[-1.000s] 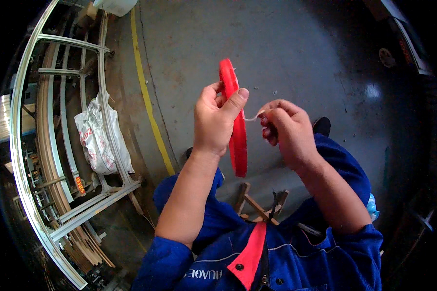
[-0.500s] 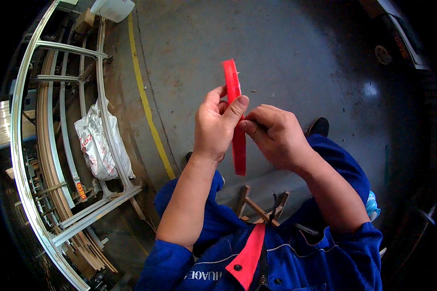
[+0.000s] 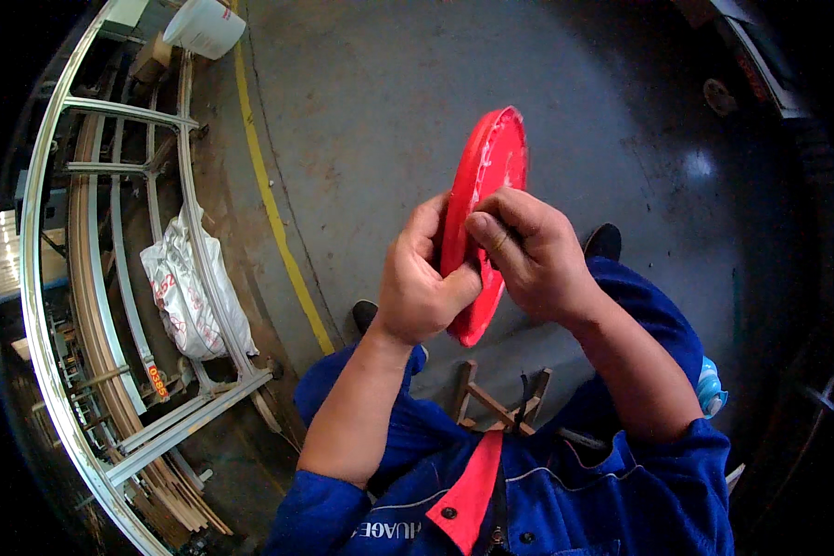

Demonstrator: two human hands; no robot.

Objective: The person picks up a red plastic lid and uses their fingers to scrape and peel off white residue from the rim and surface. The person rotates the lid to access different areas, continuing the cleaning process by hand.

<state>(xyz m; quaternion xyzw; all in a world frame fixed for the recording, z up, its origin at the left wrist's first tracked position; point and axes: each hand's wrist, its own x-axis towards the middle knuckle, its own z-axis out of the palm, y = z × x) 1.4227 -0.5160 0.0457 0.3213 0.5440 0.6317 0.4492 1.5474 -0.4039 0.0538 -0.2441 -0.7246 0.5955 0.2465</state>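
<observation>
A red round lid (image 3: 494, 162) stands on edge in front of me, tilted so that part of its inner face shows. Whitish residue marks its rim and that face. My left hand (image 3: 419, 278) is closed around the lid's left side, fingers behind and thumb across the near side. On the inner face by the rim, my right hand (image 3: 539, 255) is closed, thumb and bent forefinger pressed together. Whatever lies between those fingertips is hidden or too small to make out.
Along the left runs a metal frame rack (image 3: 187, 176) with long strips inside. A white sack (image 3: 195, 296) lies against it, and a white bucket (image 3: 204, 30) is at the far left. A yellow line (image 3: 271, 199) crosses the floor. Wooden pieces (image 3: 487, 400) are between my legs.
The lid has turned from edge-on to show its inner face. My left hand's grip has moved lower, and my right fingertips have shifted up against the inner face.
</observation>
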